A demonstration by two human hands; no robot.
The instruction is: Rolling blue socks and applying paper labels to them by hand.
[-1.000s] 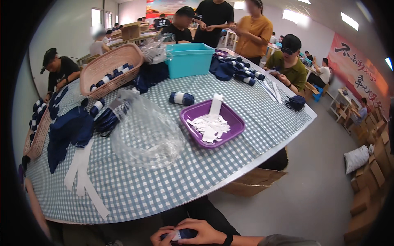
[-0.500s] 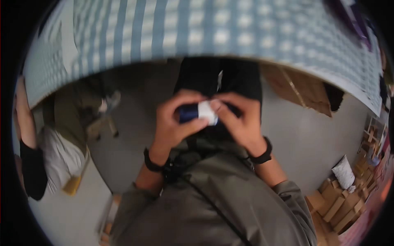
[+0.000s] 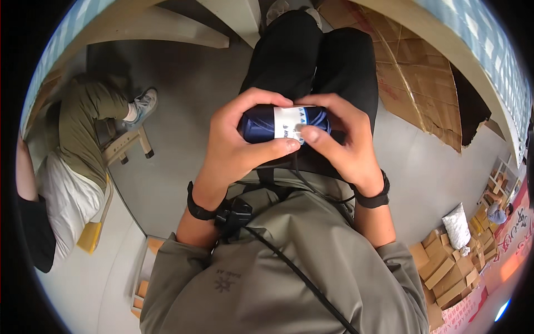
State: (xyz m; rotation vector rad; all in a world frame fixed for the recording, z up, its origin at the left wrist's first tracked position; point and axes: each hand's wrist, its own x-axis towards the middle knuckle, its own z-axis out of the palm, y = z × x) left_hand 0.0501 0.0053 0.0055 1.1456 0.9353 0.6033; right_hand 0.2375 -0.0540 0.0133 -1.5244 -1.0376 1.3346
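Since half a second ago the view is tipping further down, the table [image 3: 439, 28] is drawing back toward the far edges, and the roll [image 3: 259, 126] is showing more of the blue-marked side of its band [image 3: 287, 122]. Navy and lying sideways, the roll is sitting above the lap, between both hands. At its left end the left hand [image 3: 229, 140] is gripping it, fingers bending around the far side and thumb lying along the near edge of the band. At its right end the right hand [image 3: 351, 143] is also grasping it, its thumb pressing near the band's right edge. Dark straps are circling both wrists. Black trousers [image 3: 344, 69] are reaching away beneath the hands, and a grey-green top [image 3: 278, 250] is filling the near side, a black cord [image 3: 303, 285] crossing it. To the far right a torn carton [image 3: 414, 67] is standing beside the legs; at near right a white bag [image 3: 457, 227] is resting by brown boxes [image 3: 445, 273]. On the left another person is sitting, a shoe [image 3: 146, 104] showing near a stool [image 3: 127, 145].
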